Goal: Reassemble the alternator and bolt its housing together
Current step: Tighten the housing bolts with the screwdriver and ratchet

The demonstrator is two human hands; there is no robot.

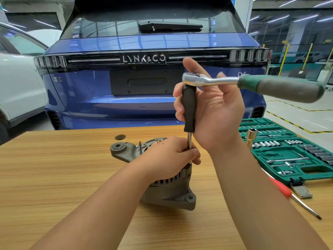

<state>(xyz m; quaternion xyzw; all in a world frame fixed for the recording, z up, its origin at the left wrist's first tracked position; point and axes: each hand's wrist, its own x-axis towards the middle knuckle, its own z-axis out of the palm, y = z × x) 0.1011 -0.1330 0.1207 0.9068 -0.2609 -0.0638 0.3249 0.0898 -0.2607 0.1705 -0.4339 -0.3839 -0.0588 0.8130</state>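
**Housing closed, bolting under way**

The alternator [162, 177] is sitting upright on the wooden bench [54, 177], just below the centre of the view, with its two housing halves already mated. Judging from that, reassembly of the internals looks done and the bolting stage is what is occupying the person now.

The left hand [171, 157] is resting on top of the alternator, its fingers curling round and pinching the thin steel shaft of the driver [189, 107] low down, steadying it over what is probably a housing bolt. The right hand [214, 109] is gripping the driver's black handle at about 1 o'clock from the alternator, thumb raised, while the ratchet [234, 82] is riding on the handle's top with its green grip pointing to 3 o'clock. At 11 o'clock on the housing a stud or bolt [140, 147] is standing proud, so at least one fastener appears to be waiting for tightening.

The left hand is hiding the driver's tip and the bolt under it, so how far that bolt is seated cannot be told. How many bolts are already in is also unclear. The ratchet's grip is blurring. The socket case [288, 152] at 3 o'clock is being cut off by the frame edge, and a red screwdriver [295, 199] is lying at 4 o'clock.
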